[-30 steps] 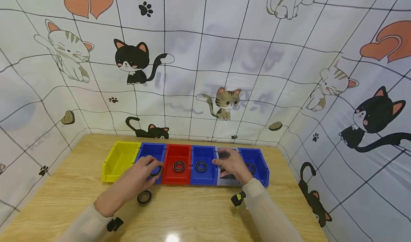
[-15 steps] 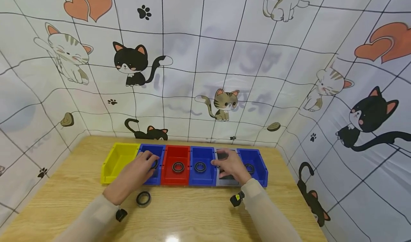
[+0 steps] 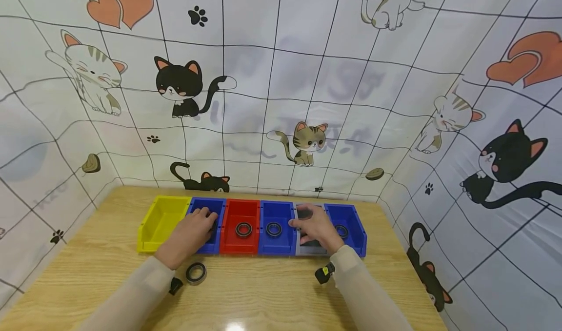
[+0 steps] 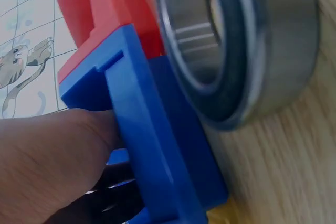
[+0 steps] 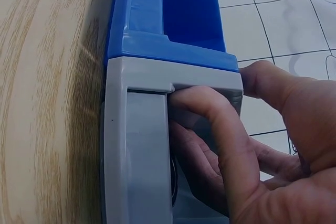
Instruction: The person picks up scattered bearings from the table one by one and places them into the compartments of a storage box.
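My left hand reaches into the second bin from the left, a blue one. Its thumb goes behind the bin's front wall in the left wrist view, and the fingertips are hidden. A ball bearing lies on the table just in front, large in the left wrist view. My right hand rests at the grey bin, fingers loosely bent inside and one digit at the wall shared with the blue bin beside it. A dark curved edge shows below these fingers; no grip on it is visible.
Bearings lie in the red bin, the middle blue bin and the right-end blue bin. A yellow bin stands at the left end of the row. Behind the wooden table hangs a cat-print sheet.
My left hand has moved deeper into the blue bin, and the bearing seen there before is now covered. My right hand has stayed in place.
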`<state>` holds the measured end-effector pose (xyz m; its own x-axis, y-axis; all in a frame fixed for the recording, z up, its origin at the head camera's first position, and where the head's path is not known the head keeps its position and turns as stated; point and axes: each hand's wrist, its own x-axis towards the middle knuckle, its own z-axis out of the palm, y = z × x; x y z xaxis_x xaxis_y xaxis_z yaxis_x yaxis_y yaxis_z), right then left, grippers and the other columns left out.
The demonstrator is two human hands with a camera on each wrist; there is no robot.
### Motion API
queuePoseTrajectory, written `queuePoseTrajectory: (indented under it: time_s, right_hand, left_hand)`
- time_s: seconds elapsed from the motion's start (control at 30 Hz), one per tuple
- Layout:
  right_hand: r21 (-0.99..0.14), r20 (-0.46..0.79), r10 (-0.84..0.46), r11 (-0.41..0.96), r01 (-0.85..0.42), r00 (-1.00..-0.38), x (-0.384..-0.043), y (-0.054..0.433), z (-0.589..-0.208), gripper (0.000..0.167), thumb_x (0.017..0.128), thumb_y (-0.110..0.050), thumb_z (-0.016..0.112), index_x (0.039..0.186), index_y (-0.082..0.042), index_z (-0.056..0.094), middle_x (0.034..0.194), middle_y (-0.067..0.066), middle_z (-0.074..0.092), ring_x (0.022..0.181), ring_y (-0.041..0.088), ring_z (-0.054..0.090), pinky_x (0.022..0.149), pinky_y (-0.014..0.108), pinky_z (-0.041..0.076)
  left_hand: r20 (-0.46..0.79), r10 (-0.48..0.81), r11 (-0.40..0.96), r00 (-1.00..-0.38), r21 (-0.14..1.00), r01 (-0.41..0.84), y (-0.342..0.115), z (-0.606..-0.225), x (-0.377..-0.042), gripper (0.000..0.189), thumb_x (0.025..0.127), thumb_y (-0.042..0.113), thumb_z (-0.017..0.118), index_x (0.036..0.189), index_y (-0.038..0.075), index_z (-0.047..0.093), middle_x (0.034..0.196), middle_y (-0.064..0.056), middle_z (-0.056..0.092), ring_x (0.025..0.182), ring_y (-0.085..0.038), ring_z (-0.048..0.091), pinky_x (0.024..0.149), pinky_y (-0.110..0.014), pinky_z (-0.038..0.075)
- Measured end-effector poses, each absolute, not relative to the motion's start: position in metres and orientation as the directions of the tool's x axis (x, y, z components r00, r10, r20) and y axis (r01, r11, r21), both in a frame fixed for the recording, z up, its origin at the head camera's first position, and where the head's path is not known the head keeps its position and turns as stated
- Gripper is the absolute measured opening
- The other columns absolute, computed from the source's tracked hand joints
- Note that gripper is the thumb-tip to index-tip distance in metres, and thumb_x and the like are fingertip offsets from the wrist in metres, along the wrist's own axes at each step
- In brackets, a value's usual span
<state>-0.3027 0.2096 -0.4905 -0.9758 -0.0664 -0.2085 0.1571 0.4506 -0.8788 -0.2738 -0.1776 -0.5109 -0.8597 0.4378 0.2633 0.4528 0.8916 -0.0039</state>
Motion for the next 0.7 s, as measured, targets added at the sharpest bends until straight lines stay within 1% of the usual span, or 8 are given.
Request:
queuePoseTrajectory:
  time_s: [0.17, 0.3, 0.4, 0.53, 0.7]
  right_hand:
    - [-0.880, -0.207, -0.071, 0.448, 0.154, -0.976, -0.303, 0.210, -0.491, 0.071, 0.102, -0.022, 0.093, 0.166, -0.016, 0.062, 0.138, 0.021, 0.078, 0.101, 0.029, 0.080, 0.071, 0.048, 0.074]
    - [-0.880, -0.208, -0.067, 0.448, 0.157, -0.976, -0.303, 0.211, -0.491, 0.071, 0.102, -0.022, 0.092, 0.166, -0.016, 0.062, 0.138, 0.021, 0.078, 0.103, 0.029, 0.081, 0.072, 0.049, 0.075]
    - [-0.881, -0.210, -0.067, 0.445, 0.160, -0.975, -0.303, 0.211, -0.491, 0.072, 0.102, -0.022, 0.093, 0.167, -0.016, 0.062, 0.138, 0.021, 0.078, 0.101, 0.029, 0.081, 0.071, 0.049, 0.075]
    - [-0.883, -0.210, -0.070, 0.442, 0.158, -0.975, -0.303, 0.211, -0.492, 0.073, 0.102, -0.023, 0.093, 0.167, -0.016, 0.062, 0.137, 0.021, 0.078, 0.099, 0.028, 0.081, 0.069, 0.047, 0.074]
    - [-0.882, -0.209, -0.066, 0.443, 0.159, -0.976, -0.304, 0.211, -0.491, 0.072, 0.101, -0.022, 0.093, 0.166, -0.016, 0.062, 0.136, 0.021, 0.078, 0.099, 0.028, 0.081, 0.070, 0.047, 0.074]
  left_hand:
    - [0.241, 0.441, 0.895, -0.864, -0.054, 0.442, -0.176, -0.516, -0.278, 0.033, 0.100, 0.016, 0.093, 0.124, 0.001, 0.077, 0.107, -0.019, 0.076, 0.098, -0.036, 0.072, 0.088, -0.053, 0.068]
    - [0.235, 0.440, 0.897, -0.867, -0.064, 0.438, -0.174, -0.516, -0.280, 0.031, 0.099, 0.015, 0.094, 0.121, 0.001, 0.077, 0.106, -0.019, 0.077, 0.098, -0.037, 0.073, 0.088, -0.053, 0.068]
    - [0.224, 0.430, 0.901, -0.874, -0.053, 0.430, -0.173, -0.515, -0.280, 0.031, 0.100, 0.015, 0.093, 0.121, 0.001, 0.077, 0.107, -0.019, 0.077, 0.099, -0.037, 0.073, 0.090, -0.053, 0.069]
    - [0.239, 0.420, 0.904, -0.875, -0.025, 0.427, -0.175, -0.511, -0.278, 0.034, 0.098, 0.014, 0.095, 0.122, 0.000, 0.077, 0.108, -0.019, 0.076, 0.098, -0.035, 0.073, 0.093, -0.053, 0.071]
    - [0.280, 0.407, 0.901, -0.869, 0.033, 0.433, -0.178, -0.505, -0.269, 0.035, 0.095, 0.012, 0.097, 0.123, 0.000, 0.079, 0.108, -0.016, 0.075, 0.095, -0.030, 0.070, 0.093, -0.048, 0.072]
